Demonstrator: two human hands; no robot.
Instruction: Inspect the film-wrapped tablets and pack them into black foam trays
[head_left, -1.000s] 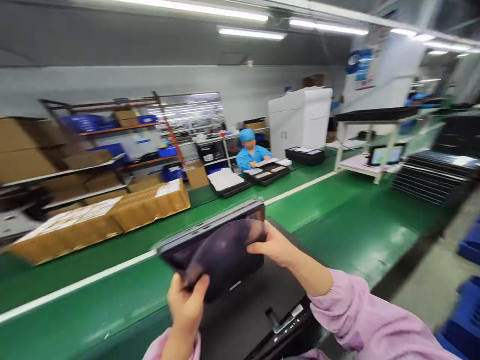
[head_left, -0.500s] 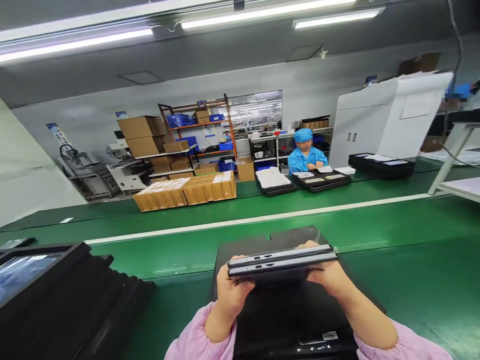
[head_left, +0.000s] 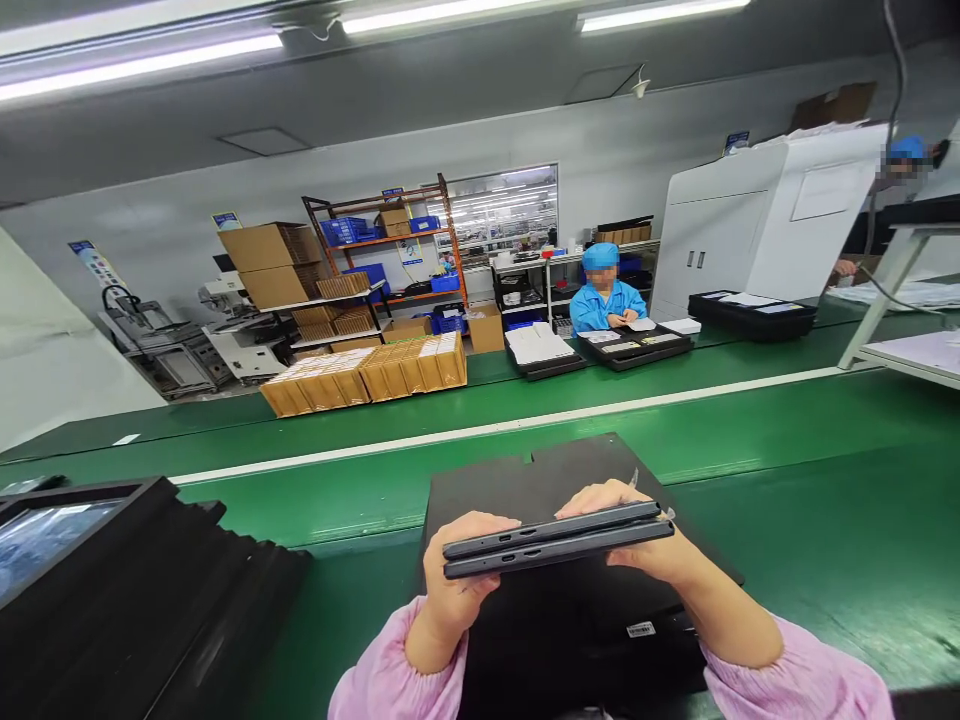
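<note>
Two thin dark tablets (head_left: 559, 537), one above the other, are held edge-on toward me, with port openings showing along their near edges. My left hand (head_left: 459, 568) is closed around their left ends, fingers on top and thumb below. My right hand (head_left: 626, 520) grips the right ends the same way. A bit of clear film sticks out by the right corner. Beneath the tablets lies a black foam sheet (head_left: 480, 488), and closer to me a black surface bears a white barcode label (head_left: 641, 630).
Stacked black trays (head_left: 150, 590) stand at the left, the top one holding a glossy panel. A green bench (head_left: 810, 540) runs across. Beyond the white strip are brown cartons (head_left: 367, 375), black trays of papers (head_left: 541, 350), and a seated co-worker (head_left: 609, 295) in blue.
The pair of tablets has tilted and come slightly lower, so their near edges face me more and look darker. Both hands keep their hold. The camera view has shifted a little.
</note>
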